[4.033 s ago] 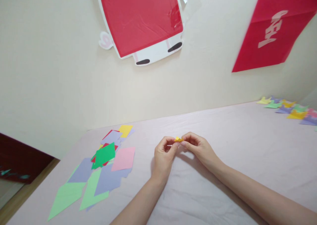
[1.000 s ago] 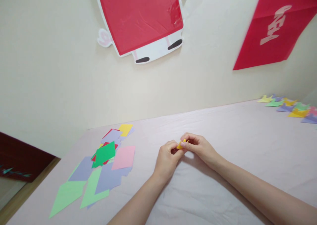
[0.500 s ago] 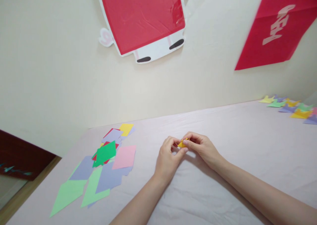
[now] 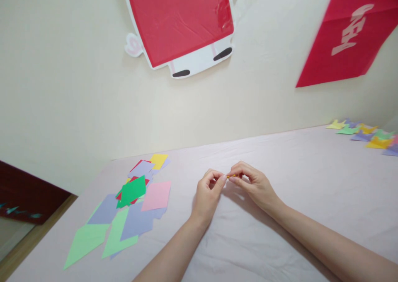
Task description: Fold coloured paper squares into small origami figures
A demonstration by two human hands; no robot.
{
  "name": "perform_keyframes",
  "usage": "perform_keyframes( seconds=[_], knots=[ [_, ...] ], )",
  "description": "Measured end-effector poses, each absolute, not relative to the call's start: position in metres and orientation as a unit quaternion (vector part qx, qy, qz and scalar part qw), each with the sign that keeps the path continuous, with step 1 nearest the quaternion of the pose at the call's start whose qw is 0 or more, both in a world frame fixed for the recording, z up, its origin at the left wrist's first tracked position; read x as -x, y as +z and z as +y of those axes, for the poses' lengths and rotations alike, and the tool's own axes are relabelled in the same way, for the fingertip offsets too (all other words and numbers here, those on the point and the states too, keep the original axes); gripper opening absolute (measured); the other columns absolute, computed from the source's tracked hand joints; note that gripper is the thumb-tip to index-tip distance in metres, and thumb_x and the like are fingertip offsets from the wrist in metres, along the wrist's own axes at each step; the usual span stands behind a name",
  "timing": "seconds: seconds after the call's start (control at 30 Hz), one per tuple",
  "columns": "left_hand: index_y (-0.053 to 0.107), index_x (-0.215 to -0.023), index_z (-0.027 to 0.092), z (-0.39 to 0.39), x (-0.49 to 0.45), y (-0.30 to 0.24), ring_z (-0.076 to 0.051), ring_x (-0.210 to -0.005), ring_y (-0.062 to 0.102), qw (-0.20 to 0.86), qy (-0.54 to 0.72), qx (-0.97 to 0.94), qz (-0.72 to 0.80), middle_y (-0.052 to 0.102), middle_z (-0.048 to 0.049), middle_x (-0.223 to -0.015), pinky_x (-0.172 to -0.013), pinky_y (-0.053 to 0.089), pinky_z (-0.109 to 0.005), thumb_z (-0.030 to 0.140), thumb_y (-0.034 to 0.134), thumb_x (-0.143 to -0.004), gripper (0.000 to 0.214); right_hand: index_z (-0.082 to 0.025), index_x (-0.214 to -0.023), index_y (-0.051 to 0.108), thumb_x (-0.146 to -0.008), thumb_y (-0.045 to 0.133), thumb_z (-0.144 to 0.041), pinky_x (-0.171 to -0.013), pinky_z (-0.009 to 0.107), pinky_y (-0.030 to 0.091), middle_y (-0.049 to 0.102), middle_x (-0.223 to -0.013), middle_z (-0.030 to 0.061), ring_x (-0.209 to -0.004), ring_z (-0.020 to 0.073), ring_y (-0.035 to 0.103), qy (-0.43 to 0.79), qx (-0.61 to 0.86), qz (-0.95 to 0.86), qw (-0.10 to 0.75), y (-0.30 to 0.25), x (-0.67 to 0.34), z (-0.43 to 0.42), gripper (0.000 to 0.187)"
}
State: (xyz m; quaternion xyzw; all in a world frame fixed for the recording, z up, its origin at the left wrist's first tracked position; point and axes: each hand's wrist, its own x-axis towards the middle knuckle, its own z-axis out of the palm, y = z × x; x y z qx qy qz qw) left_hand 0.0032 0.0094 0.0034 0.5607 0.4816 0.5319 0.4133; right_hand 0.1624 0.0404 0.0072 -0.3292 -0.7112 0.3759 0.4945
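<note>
Between my two hands is a small folded piece of yellow-orange paper (image 4: 231, 176), seen nearly edge-on as a thin strip. My left hand (image 4: 207, 197) pinches its left end between thumb and fingers. From the other side, the thumb and fingertips of my right hand (image 4: 255, 186) are closed on it. Most of the paper is hidden behind the fingers. Both hands are just over the pale cloth surface (image 4: 248, 240), near its middle.
To the left lie loose coloured sheets, with a green sheet (image 4: 133, 191), a pink sheet (image 4: 156, 195) and a yellow sheet (image 4: 158, 161) among them. Several folded paper shapes (image 4: 379, 142) stand far right by the wall (image 4: 264, 104). Red decorations (image 4: 183, 21) hang above.
The folded yellow paper has turned from showing its face to nearly edge-on. My left thumb has moved up against it, and my right hand has shifted slightly.
</note>
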Motion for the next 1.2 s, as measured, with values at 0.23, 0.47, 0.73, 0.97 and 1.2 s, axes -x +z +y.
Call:
perform_keyframes(
  seconds=[0.23, 0.47, 0.73, 0.97, 1.2],
  knots=[
    [0.061, -0.079, 0.017, 0.0103, -0.0021, 0.0012, -0.013, -0.072, 0.048, 0.426, 0.533, -0.555, 0.475, 0.056, 0.0014, -0.075, -0.067, 0.037, -0.024, 0.032, 0.060, -0.086, 0.016, -0.021, -0.082, 0.067, -0.086, 0.063, -0.022, -0.071, 0.029, 0.042, 0.060, -0.080, 0.0010, -0.076, 0.0162, 0.054, 0.373, 0.328, -0.716, 0.490, 0.0081, -0.1624, 0.0376, 0.006],
    [0.060, -0.081, 0.018, 0.0098, -0.0034, 0.0034, -0.014, -0.074, 0.050, 0.421, 0.530, -0.568, 0.467, 0.058, 0.0009, -0.077, -0.070, 0.038, -0.025, 0.031, 0.059, -0.086, 0.014, -0.020, -0.079, 0.066, -0.087, 0.063, -0.026, -0.070, 0.028, 0.041, 0.059, -0.077, 0.0003, -0.074, 0.0156, 0.053, 0.406, 0.338, -0.701, 0.479, 0.0075, -0.1609, 0.0389, 0.010],
    [0.058, -0.084, 0.020, 0.0063, -0.0057, 0.0076, -0.017, -0.084, 0.053, 0.375, 0.518, -0.595, 0.487, 0.059, -0.0003, -0.084, -0.079, 0.040, -0.027, 0.028, 0.056, -0.089, 0.010, -0.020, -0.077, 0.065, -0.084, 0.065, -0.030, -0.068, 0.027, 0.039, 0.058, -0.075, -0.0010, -0.072, 0.0145, 0.052, 0.458, 0.348, -0.663, 0.480, 0.0058, -0.1612, 0.0377, 0.012],
    [0.059, -0.082, 0.019, 0.0066, -0.0067, 0.0081, -0.017, -0.084, 0.055, 0.355, 0.512, -0.602, 0.499, 0.060, -0.0013, -0.083, -0.079, 0.040, -0.028, 0.026, 0.056, -0.087, 0.010, -0.019, -0.076, 0.065, -0.082, 0.066, -0.029, -0.065, 0.026, 0.039, 0.057, -0.072, -0.0016, -0.069, 0.0139, 0.051, 0.468, 0.350, -0.646, 0.491, 0.0057, -0.1596, 0.0391, 0.011],
    [0.059, -0.076, 0.019, 0.0081, -0.0071, 0.0075, -0.017, -0.080, 0.054, 0.365, 0.525, -0.581, 0.504, 0.059, -0.0007, -0.079, -0.076, 0.040, -0.027, 0.025, 0.058, -0.084, 0.010, -0.020, -0.079, 0.068, -0.081, 0.068, -0.032, -0.066, 0.026, 0.041, 0.061, -0.075, -0.0008, -0.071, 0.0140, 0.054, 0.495, 0.353, -0.627, 0.487, 0.0012, -0.1590, 0.0407, 0.012]
  ],
)
